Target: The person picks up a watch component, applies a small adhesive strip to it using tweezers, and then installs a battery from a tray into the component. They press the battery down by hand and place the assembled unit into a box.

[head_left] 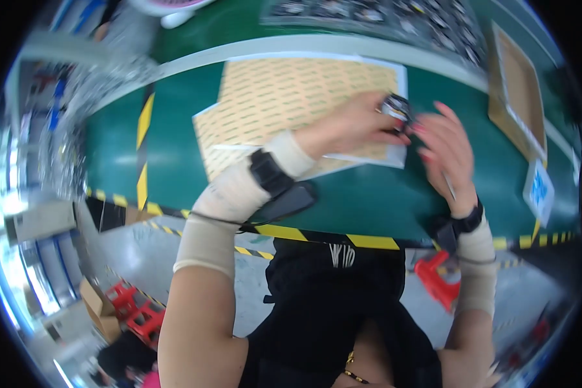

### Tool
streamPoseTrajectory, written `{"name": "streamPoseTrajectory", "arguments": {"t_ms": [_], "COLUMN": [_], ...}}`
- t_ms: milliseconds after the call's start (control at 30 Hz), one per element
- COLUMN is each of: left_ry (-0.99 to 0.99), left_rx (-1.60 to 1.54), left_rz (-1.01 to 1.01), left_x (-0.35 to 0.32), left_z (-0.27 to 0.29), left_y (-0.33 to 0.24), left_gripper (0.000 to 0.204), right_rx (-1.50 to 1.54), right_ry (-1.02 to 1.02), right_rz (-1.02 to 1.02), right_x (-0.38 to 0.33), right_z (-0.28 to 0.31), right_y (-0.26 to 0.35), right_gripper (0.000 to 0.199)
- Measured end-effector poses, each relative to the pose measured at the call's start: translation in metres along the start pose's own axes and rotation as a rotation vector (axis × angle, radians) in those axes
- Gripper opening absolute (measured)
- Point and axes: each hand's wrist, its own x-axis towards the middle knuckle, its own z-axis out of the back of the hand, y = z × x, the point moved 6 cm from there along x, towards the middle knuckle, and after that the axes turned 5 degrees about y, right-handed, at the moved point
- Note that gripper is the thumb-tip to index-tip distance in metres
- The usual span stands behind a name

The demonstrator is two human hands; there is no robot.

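My left hand (357, 123) grips a small black part with silver detail (395, 108) between thumb and fingers, holding it above the right edge of some tan sheets. These sheets (291, 97), patterned with rows of short green dashes, overlap on the green table. Close to the part's right side is my right hand (449, 145), blurred, with its fingers bent toward the part. A thin silver tool (449, 186) sticks out below its palm; its other end is hidden. Whether the right fingertips touch the part is unclear. Both wrists carry black straps over pale sleeves.
A clear tray (368, 16) of several small dark parts lies at the back. An open cardboard box (520, 94) and a blue-and-white card (538, 193) stand right. A dark flat object (288, 202) lies under my left forearm. Striped tape (330, 237) marks the front edge.
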Motion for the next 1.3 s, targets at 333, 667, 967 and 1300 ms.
{"name": "streamPoseTrajectory", "arguments": {"t_ms": [333, 667, 967, 1300], "left_ry": [-0.305, -0.723, -1.036, -0.725], "left_rx": [0.211, 1.433, 1.168, 0.270], "left_rz": [-0.184, -0.197, -0.259, -0.597], "left_x": [-0.125, -0.255, -0.310, -0.276], "left_z": [0.027, 0.080, 0.150, 0.057], "left_y": [-0.056, -0.045, -0.084, -0.085], "left_gripper": [0.017, 0.021, 0.022, 0.023], "right_rx": [-0.260, -0.449, -0.146, 0.025], "right_ry": [0.427, 0.231, 0.307, 0.252], "right_rz": [-0.243, -0.281, 0.214, 0.074], "right_x": [0.011, -0.008, 0.046, 0.146], "right_z": [-0.048, -0.035, -0.113, -0.196], "right_y": [0.002, -0.022, 0.116, 0.134], "right_gripper": [0.041, 0.041, 0.043, 0.039]}}
